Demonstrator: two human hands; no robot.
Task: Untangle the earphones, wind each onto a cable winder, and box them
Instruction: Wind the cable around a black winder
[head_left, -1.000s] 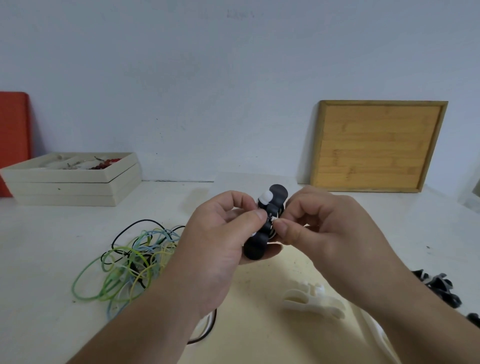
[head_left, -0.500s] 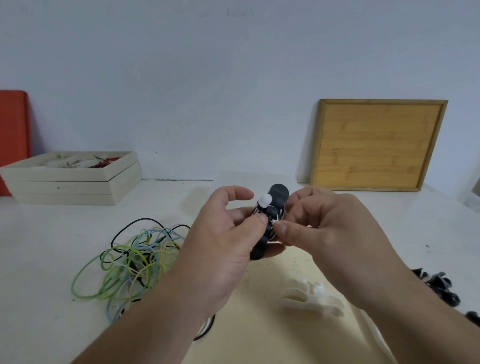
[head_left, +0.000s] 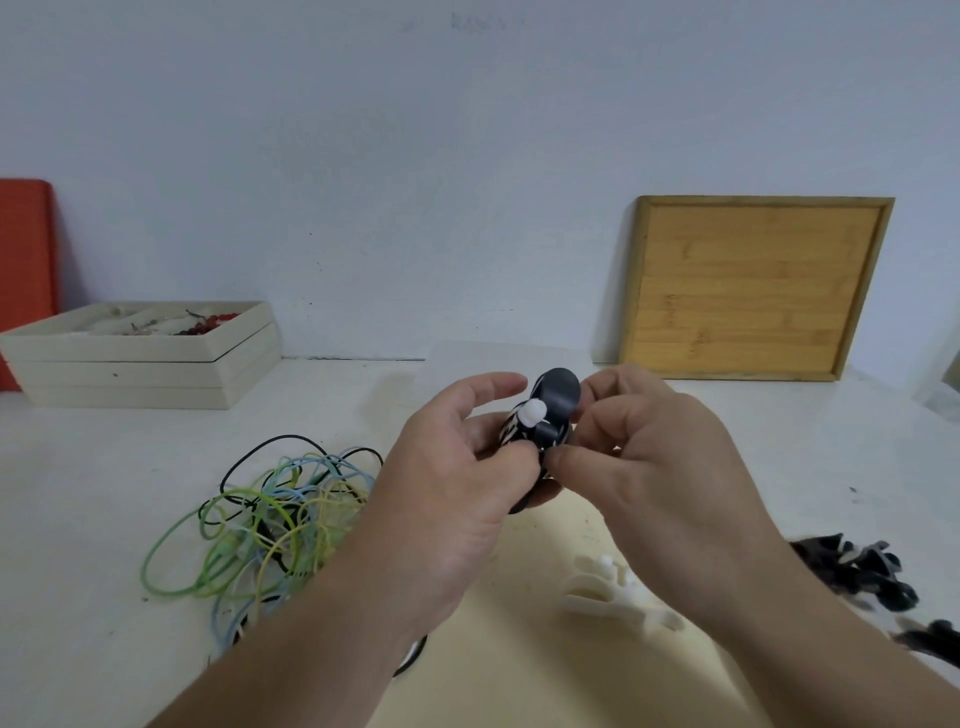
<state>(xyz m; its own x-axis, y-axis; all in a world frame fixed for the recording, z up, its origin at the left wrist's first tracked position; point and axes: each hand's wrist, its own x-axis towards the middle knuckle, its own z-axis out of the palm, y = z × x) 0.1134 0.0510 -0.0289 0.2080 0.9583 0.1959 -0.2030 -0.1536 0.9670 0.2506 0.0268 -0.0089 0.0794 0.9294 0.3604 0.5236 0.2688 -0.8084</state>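
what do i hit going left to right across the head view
red board → tray stack → cable tangle → left hand → held winder → right hand → black winder pile

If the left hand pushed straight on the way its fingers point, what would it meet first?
The black cable winder that the left hand grips, then probably the right hand just beyond; depth is unclear.

We see the left hand (head_left: 457, 499) lift its forefinger off the winder (head_left: 560, 396) and stretch it out above, so the white earbud (head_left: 532, 414) shows more plainly now.
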